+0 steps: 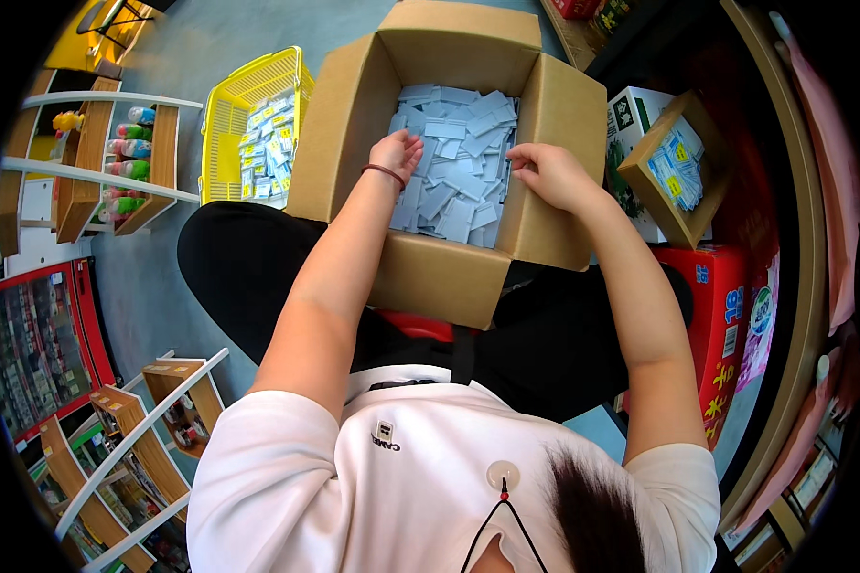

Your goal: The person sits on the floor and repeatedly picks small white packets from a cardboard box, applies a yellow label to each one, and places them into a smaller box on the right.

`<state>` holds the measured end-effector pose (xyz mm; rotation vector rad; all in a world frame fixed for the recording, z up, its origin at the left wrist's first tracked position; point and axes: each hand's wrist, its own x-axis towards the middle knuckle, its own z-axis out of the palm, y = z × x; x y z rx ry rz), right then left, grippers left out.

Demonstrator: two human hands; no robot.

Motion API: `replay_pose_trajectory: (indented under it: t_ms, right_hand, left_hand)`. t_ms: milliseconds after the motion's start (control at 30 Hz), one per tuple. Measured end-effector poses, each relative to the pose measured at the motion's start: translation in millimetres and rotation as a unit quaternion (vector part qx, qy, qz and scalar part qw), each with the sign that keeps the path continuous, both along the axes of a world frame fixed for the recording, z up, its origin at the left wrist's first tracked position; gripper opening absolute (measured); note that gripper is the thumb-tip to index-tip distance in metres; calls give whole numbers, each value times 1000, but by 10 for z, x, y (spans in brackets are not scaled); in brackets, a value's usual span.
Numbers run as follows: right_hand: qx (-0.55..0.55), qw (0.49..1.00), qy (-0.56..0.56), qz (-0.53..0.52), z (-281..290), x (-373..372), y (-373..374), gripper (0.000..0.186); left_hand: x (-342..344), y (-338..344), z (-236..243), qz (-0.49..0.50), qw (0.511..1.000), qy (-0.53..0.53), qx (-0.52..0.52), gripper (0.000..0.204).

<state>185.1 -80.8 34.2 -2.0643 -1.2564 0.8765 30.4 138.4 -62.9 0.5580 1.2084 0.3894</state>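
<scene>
A large open cardboard box (559, 143) stands in front of my lap, its flaps folded outward. Inside lies a loose heap of pale, flat rectangular plastic pieces (457, 172), like price-tag holders. My left hand (397, 156) hovers by the box's left inner wall, above the heap's edge. Its fingers are loosely bent and a little apart, with nothing visible in them. At the right side, my right hand (549, 175) reaches over the flap; thumb and forefinger are apart, holding nothing I can see. The other fingers curl under the palm.
To the left, a yellow plastic basket (217, 134) holds similar tags with yellow labels. A small open carton (690, 222) of labelled tags tilts on a white box (645, 229) at right. Below it is a red carton (683, 301). Shelves (91, 158) with goods line the left.
</scene>
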Motion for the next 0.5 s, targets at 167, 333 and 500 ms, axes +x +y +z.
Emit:
replay_pose_trajectory:
  t_ms: [167,333,500]
  right_hand:
    - [-8,1000,-19,5,-14,8,24,28]
    - [-17,999,-35,11,-12,-4,32,31]
    - [-9,1000,-25,8,0,-2,46,33]
  left_hand:
    - [197,38,-339,-145,978,96,113,27]
    - [429,80,-531,-358,742,273,498,48]
    - [645,28,-499,-454,658,334,498,59]
